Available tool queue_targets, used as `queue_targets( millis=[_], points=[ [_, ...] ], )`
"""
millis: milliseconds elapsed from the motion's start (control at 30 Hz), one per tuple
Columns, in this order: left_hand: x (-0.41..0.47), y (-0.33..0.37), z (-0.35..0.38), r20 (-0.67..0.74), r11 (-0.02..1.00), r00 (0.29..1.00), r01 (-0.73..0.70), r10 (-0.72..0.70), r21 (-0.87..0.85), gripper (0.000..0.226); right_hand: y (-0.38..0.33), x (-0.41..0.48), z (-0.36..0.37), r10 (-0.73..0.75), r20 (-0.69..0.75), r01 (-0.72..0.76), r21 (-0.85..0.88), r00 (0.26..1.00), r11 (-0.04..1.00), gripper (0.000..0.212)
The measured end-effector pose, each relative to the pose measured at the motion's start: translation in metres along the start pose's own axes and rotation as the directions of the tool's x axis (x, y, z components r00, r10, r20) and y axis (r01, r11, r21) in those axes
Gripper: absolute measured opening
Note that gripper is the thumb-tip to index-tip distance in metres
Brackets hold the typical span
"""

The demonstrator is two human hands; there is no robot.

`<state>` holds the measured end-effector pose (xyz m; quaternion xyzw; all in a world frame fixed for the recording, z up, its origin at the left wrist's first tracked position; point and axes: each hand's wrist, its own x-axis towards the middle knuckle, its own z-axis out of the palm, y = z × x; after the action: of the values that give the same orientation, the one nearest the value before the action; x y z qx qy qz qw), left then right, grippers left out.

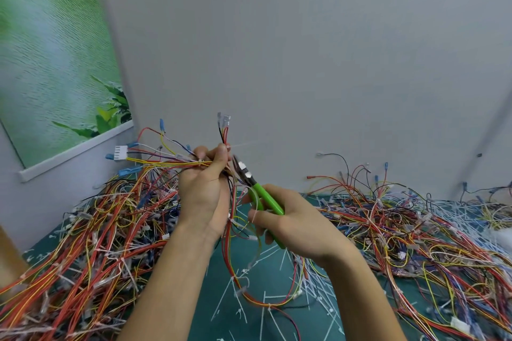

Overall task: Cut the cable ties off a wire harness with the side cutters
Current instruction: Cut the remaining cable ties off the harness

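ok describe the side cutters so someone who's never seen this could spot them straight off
Between the wire heaps on the dark green mat, two hands are raised in the middle. The right hand grips the cutters, tips pointing up-left toward the harness in the left hand. Their thick lime-green handles stand out from the thin red, yellow and white wires around.

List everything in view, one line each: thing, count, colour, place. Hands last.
Wire harness: one, red, yellow and black wires, held up at centre.
Side cutters: one, green handles, beside the harness.
Harness piles: two, multicoloured, left and right on the mat.
Cut cable ties: many, white, scattered on the mat.
Mat: one, dark green, under everything.
Poster: one, green foliage, left wall.
Left hand: grips the harness.
Right hand: grips the side cutters.
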<state>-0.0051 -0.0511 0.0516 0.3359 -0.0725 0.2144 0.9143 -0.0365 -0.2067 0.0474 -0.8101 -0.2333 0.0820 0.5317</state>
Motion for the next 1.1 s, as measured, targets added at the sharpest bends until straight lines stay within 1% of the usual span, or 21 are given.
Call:
queue_targets(
  millis=[100, 267, 400, 633, 800, 833, 1000, 1100],
  points=[
    [-0.002, -0.001, 0.002, -0.011, 1.0, 1.0, 0.0, 0.0, 0.01, 0.034, 0.001, 0.003, 0.002, 0.0, -0.074, 0.003, 0.043, 0.997, 0.999, 0.016],
    [-0.007, -0.007, 0.008, -0.026, 0.997, 0.999, -0.037, 0.039, 0.073, 0.034, 0.004, 0.005, 0.004, -0.02, -0.097, 0.031, 0.117, 0.995, 0.993, 0.014],
    [-0.008, -0.008, 0.007, -0.044, 0.992, 0.997, -0.057, 0.063, 0.116, 0.033, 0.005, 0.005, 0.005, -0.044, -0.111, 0.057, 0.111, 0.993, 0.992, 0.01],
    [-0.005, -0.007, 0.004, -0.07, 0.995, 0.995, -0.059, 0.065, 0.086, 0.033, 0.009, 0.007, 0.004, -0.057, -0.084, 0.065, 0.101, 0.995, 0.993, 0.009],
    [-0.005, -0.009, 0.005, -0.071, 0.993, 0.995, -0.06, 0.067, 0.099, 0.033, 0.011, 0.009, 0.006, -0.051, -0.117, 0.063, 0.1, 0.992, 0.993, 0.007],
    [-0.006, -0.01, 0.006, -0.073, 0.993, 0.995, -0.064, 0.072, 0.103, 0.034, 0.01, 0.009, 0.006, -0.051, -0.126, 0.064, 0.105, 0.991, 0.992, 0.008],
    [-0.008, -0.014, 0.007, -0.071, 0.983, 0.99, -0.112, 0.123, 0.142, 0.035, 0.008, 0.008, 0.007, -0.015, -0.144, 0.037, 0.148, 0.989, 0.988, 0.028],
    [-0.009, -0.017, 0.006, -0.078, 0.974, 0.984, -0.146, 0.162, 0.171, 0.035, 0.006, 0.007, 0.007, -0.008, -0.127, 0.028, 0.155, 0.992, 0.987, 0.035]
  ],
)
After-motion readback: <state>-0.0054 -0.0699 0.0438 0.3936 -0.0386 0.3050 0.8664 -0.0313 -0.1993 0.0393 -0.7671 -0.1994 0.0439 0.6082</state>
